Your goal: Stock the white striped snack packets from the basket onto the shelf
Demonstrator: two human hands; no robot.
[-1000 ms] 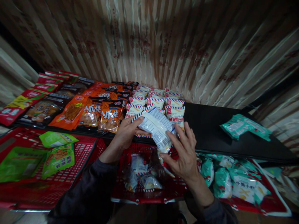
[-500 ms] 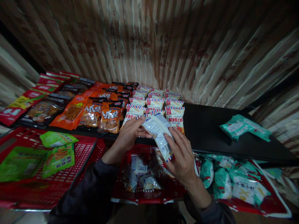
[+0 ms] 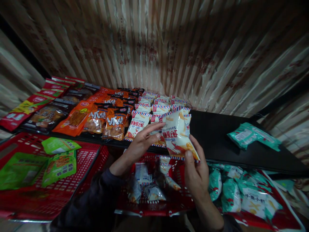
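The right hand (image 3: 196, 175) is pinching the lower corner of a white snack packet (image 3: 177, 135) above the red basket (image 3: 154, 206); the left hand (image 3: 142, 143), fingers loosely spread, is touching the packet's left edge beside the shelf (image 3: 217, 135).

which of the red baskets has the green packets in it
The red basket at far left holds the green packets. The middle basket holds white striped packets; the right basket holds teal ones.
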